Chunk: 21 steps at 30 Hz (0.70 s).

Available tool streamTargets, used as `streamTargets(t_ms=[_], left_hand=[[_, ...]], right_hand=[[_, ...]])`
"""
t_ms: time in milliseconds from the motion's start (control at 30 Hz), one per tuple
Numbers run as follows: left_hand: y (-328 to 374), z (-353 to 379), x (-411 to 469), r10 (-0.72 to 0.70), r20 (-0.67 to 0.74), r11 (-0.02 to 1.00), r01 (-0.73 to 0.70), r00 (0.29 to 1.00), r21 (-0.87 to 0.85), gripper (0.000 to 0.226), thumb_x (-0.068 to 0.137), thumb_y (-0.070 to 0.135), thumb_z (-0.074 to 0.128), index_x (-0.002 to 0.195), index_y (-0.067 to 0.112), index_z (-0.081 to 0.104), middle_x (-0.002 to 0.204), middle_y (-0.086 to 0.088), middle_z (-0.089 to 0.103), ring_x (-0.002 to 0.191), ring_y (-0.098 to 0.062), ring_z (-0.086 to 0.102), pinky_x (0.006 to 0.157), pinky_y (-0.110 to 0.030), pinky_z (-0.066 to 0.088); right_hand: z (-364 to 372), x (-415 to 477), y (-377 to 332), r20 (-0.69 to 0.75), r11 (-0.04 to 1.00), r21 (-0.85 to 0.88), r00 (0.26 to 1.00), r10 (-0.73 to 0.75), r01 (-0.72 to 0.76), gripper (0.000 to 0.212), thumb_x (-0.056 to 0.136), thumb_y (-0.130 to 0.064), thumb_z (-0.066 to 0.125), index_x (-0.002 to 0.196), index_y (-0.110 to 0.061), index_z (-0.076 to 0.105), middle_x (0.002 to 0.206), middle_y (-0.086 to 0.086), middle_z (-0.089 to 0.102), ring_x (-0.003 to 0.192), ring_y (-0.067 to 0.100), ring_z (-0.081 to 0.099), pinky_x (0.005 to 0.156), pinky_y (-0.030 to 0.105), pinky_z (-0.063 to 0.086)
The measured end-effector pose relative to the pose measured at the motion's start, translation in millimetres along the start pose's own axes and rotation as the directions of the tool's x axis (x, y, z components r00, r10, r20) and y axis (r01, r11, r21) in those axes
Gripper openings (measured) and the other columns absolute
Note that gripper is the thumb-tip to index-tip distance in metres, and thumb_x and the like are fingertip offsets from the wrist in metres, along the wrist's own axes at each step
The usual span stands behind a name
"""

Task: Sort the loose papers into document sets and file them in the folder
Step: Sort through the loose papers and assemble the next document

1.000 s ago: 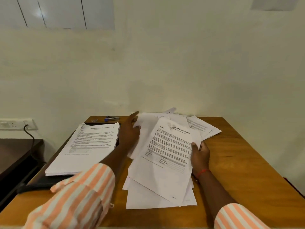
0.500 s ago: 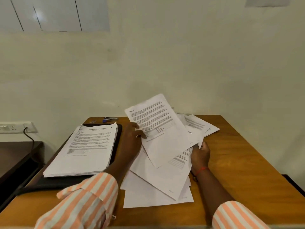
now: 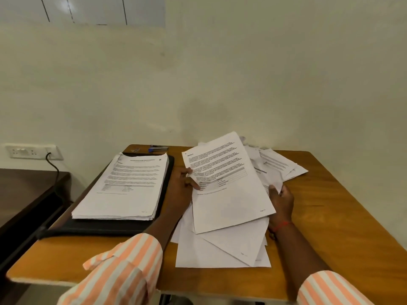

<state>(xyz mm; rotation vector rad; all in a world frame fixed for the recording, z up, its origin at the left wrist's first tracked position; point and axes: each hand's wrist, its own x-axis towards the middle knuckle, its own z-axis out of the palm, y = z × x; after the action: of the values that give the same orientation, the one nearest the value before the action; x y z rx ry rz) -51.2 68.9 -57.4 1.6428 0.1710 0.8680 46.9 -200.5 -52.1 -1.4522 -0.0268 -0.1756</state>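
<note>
The person's left hand pinches the left edge of a printed sheet, thumb on top of the page and the other fingers curled at its margin. The sheet is tilted, its far end lifted above the loose papers that lie fanned in a messy heap on the wooden table. The right hand grips the right side of that heap just beside the lifted sheet, thumb pressed on the top pages and the remaining fingers hidden beneath them. More pages of the heap spread toward the table's far right, near the wall.

To the left, well apart from the heap, a neat stack of sorted documents rests on an open black folder. Behind the folder, at the table's far edge, lies a blue pen. Both forearms wear orange-and-white striped sleeves. A wall socket with a black cable plugged in sits at the far left.
</note>
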Motion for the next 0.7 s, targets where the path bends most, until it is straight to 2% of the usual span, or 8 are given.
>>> streamTargets(t_ms=[67, 133, 267, 400, 500, 533, 600, 700], left_hand=[[3.4, 2.0, -1.2, 0.007, 0.02, 1.0, -0.007, 1.0, -0.003, 0.025, 0.084, -0.033, 0.046, 0.1, -0.018, 0.059, 0.111, 0.011, 0.067, 0.096, -0.013, 0.072, 0.079, -0.021, 0.058], [11.7, 3.9, -3.8, 0.051, 0.049, 0.999, -0.05, 0.998, -0.02, 0.02, 0.085, -0.031, 0.05, 0.097, -0.019, 0.061, 0.108, 0.028, 0.067, 0.106, -0.008, 0.069, 0.083, -0.021, 0.057], [17.2, 5.9, -7.6, 0.034, 0.05, 0.999, -0.032, 0.998, -0.032, 0.019, 0.087, -0.029, 0.051, 0.094, -0.015, 0.063, 0.109, 0.033, 0.067, 0.108, 0.003, 0.066, 0.083, -0.018, 0.057], [2.7, -1.6, -2.6, -0.018, 0.072, 0.999, 0.015, 0.997, 0.045, 0.032, 0.095, -0.02, 0.047, 0.087, 0.001, 0.07, 0.11, 0.029, 0.07, 0.108, -0.001, 0.067, 0.09, -0.023, 0.058], [-1.5, -4.6, -1.0, -0.193, 0.076, 0.98, 0.196, 0.978, -0.03, 0.028, 0.104, 0.001, 0.049, 0.098, 0.012, 0.073, 0.114, 0.017, 0.073, 0.108, -0.016, 0.07, 0.086, -0.031, 0.06], [0.7, -3.5, -1.0, -0.234, 0.084, 0.97, 0.239, 0.969, -0.051, 0.025, 0.105, 0.009, 0.05, 0.102, 0.014, 0.074, 0.113, 0.012, 0.075, 0.106, -0.019, 0.072, 0.085, -0.033, 0.061], [8.9, -2.4, -2.6, -0.244, 0.108, 0.97, 0.244, 0.964, 0.013, 0.016, 0.103, 0.014, 0.058, 0.106, 0.014, 0.073, 0.104, 0.008, 0.076, 0.097, -0.015, 0.074, 0.075, -0.023, 0.06], [8.2, 0.9, -1.3, -0.262, 0.065, 0.95, 0.246, 0.963, 0.192, 0.019, 0.094, 0.006, 0.07, 0.11, 0.017, 0.07, 0.103, 0.01, 0.068, 0.096, -0.013, 0.07, 0.066, -0.011, 0.055]], right_hand=[[-0.3, -0.4, -1.7, -0.004, 1.0, -0.004, 1.0, 0.017, -0.017, 0.021, 0.102, -0.015, 0.056, 0.122, -0.013, 0.061, 0.114, 0.001, 0.069, 0.097, 0.02, 0.068, 0.07, 0.031, 0.056], [-0.6, -0.9, -1.9, -0.005, 0.999, -0.007, 0.999, 0.033, -0.033, 0.02, 0.102, -0.016, 0.056, 0.122, -0.016, 0.061, 0.113, 0.002, 0.069, 0.095, 0.02, 0.069, 0.069, 0.031, 0.056], [0.2, -2.3, -1.3, -0.014, 0.998, -0.005, 0.998, 0.065, -0.065, 0.021, 0.102, -0.018, 0.057, 0.122, -0.019, 0.061, 0.111, 0.001, 0.07, 0.094, 0.022, 0.071, 0.073, 0.038, 0.06], [3.5, -5.2, -1.4, 0.014, 0.997, -0.066, 0.999, 0.046, -0.045, 0.012, 0.101, -0.018, 0.058, 0.109, -0.024, 0.064, 0.106, -0.001, 0.071, 0.094, 0.023, 0.071, 0.079, 0.044, 0.061], [5.6, -5.2, -2.3, 0.035, 0.991, -0.136, 0.999, 0.021, -0.016, 0.008, 0.101, -0.017, 0.057, 0.103, -0.023, 0.063, 0.107, 0.001, 0.071, 0.093, 0.022, 0.07, 0.074, 0.038, 0.06], [5.1, -5.6, -3.9, 0.013, 0.988, -0.152, 1.0, -0.001, 0.003, 0.009, 0.102, -0.017, 0.056, 0.108, -0.019, 0.063, 0.109, 0.003, 0.07, 0.094, 0.022, 0.069, 0.071, 0.033, 0.057], [4.7, -3.7, -7.0, -0.092, 0.966, -0.248, 0.991, -0.102, 0.076, 0.018, 0.103, -0.017, 0.054, 0.119, -0.011, 0.06, 0.115, 0.006, 0.067, 0.099, 0.023, 0.067, 0.068, 0.025, 0.051], [-7.0, 3.3, -23.4, -0.296, 0.916, -0.38, 0.922, -0.251, 0.127, 0.022, 0.106, -0.019, 0.046, 0.124, -0.008, 0.054, 0.109, 0.009, 0.062, 0.094, 0.021, 0.062, 0.071, 0.028, 0.048]])
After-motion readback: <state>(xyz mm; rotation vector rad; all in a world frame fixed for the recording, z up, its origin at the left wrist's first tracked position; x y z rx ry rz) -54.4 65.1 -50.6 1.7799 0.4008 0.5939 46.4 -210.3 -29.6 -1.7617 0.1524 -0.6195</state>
